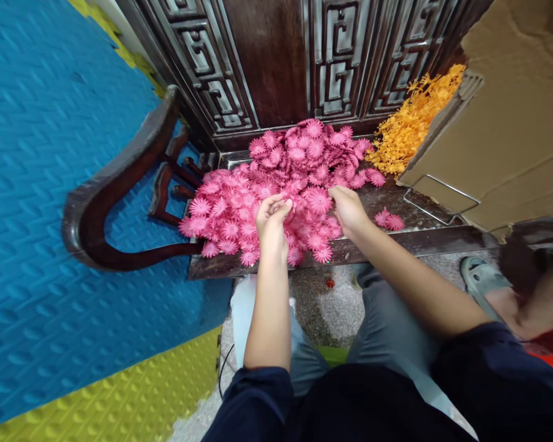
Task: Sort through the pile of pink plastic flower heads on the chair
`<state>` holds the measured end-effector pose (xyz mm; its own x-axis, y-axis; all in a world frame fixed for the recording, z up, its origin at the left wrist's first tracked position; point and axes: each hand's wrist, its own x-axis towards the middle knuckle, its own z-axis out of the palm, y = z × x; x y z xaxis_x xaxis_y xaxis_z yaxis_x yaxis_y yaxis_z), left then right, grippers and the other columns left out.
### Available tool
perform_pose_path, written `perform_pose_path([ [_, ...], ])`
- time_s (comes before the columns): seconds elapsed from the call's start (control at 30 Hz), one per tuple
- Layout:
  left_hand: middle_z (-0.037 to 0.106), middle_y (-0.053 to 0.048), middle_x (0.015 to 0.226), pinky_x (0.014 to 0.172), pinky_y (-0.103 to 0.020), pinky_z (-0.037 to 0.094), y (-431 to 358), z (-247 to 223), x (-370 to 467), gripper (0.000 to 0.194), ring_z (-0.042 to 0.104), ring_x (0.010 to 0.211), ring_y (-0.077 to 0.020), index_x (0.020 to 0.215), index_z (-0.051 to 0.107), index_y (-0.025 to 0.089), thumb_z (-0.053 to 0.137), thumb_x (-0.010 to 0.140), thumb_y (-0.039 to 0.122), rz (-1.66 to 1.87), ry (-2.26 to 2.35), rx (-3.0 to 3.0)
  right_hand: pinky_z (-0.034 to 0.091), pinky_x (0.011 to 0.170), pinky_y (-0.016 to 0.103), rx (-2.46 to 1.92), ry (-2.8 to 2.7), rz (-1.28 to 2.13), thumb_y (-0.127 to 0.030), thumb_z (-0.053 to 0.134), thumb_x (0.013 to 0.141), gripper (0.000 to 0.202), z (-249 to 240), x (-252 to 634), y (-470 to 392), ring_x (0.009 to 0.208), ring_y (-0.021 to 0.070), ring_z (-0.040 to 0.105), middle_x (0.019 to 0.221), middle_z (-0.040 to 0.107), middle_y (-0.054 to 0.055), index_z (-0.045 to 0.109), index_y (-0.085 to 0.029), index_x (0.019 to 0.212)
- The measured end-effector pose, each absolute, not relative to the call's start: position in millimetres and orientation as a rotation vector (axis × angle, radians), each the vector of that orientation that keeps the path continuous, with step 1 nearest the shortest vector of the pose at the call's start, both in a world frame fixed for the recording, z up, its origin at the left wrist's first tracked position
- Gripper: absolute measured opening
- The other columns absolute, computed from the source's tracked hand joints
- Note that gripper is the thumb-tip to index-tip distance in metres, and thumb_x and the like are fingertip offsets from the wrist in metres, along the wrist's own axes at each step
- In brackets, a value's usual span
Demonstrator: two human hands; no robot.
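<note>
Your right hand [349, 210] appears to grasp a many-petalled pink flower [317, 200] by its edge, between thumb and finger. The flower is between your hands, over the near part of the pile. To its nine o'clock, your left hand [273, 213] is curled, thumb close to the fingertips; you cannot tell from this view whether it grips anything.

Around and beyond both hands, a heap of matching pink flowers [230, 209] spreads from nine o'clock to one o'clock on a dark wooden bench [394, 197]. Two loose flowers [395, 222] lie at three o'clock from your right hand.

Further out, at two o'clock, is a mound of orange strands [403, 136], with brown cardboard [511, 123] just beside it. A carved wooden panel [270, 61] stands at twelve. At nine, a curved armrest [105, 184] crosses textured blue matting [27, 245]. At four, another person's foot wears a grey-green sandal [482, 279].
</note>
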<state>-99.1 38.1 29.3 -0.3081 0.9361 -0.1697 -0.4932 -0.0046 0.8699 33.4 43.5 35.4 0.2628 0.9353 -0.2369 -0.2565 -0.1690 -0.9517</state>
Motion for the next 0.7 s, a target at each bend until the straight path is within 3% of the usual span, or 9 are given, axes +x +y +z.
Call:
perform_pose_path([
  [0.2,0.055,0.004,0.064,0.064,-0.019,0.039,38,26,-99,0.021,0.050,0.061,-0.0048,0.069,0.062,0.017,0.071,0.050,0.011,1.595,1.057,0.572,0.029,0.052,0.021,-1.370,-0.967,1.148,-0.009,0.046,0.071,0.011,39,29,40,0.050,0.0072,0.037,0.056,0.044,-0.007,0.052,-0.019,0.074],
  [0.33,0.055,0.004,0.062,0.064,-0.019,0.040,38,25,-98,0.022,0.050,0.060,-0.0048,0.067,0.062,0.016,0.071,0.049,0.011,1.600,1.049,0.600,0.035,0.060,0.022,-1.199,-1.279,1.117,-0.019,0.048,0.077,0.012,40,26,35,0.063,0.0088,0.048,0.063,0.050,-0.003,0.053,-0.018,0.067],
  [0.43,0.055,0.004,0.061,0.062,-0.018,0.040,38,27,-97,0.021,0.050,0.059,-0.0048,0.066,0.062,0.017,0.070,0.048,0.009,1.567,1.025,0.581,0.030,0.051,0.022,-1.130,-1.393,1.147,-0.031,0.057,0.076,0.015,42,24,29,0.051,0.0072,0.041,0.057,0.047,-0.005,0.054,-0.017,0.074],
  [0.53,0.057,0.004,0.061,0.060,-0.019,0.040,37,30,-95,0.021,0.052,0.058,-0.0054,0.065,0.061,0.017,0.070,0.047,0.007,1.496,0.992,0.537,0.020,0.044,0.023,-1.165,-1.448,1.141,-0.033,0.063,0.073,0.020,44,23,27,0.043,0.0056,0.031,0.048,0.038,-0.009,0.056,-0.016,0.082],
  [0.7,0.057,0.004,0.060,0.061,-0.019,0.041,34,39,-96,0.020,0.054,0.057,-0.0055,0.066,0.058,0.017,0.069,0.052,0.007,1.341,0.953,0.494,0.021,0.045,0.023,-1.149,-1.493,1.107,-0.033,0.064,0.074,0.020,43,27,29,0.044,0.0053,0.031,0.048,0.040,-0.008,0.060,-0.015,0.081],
])
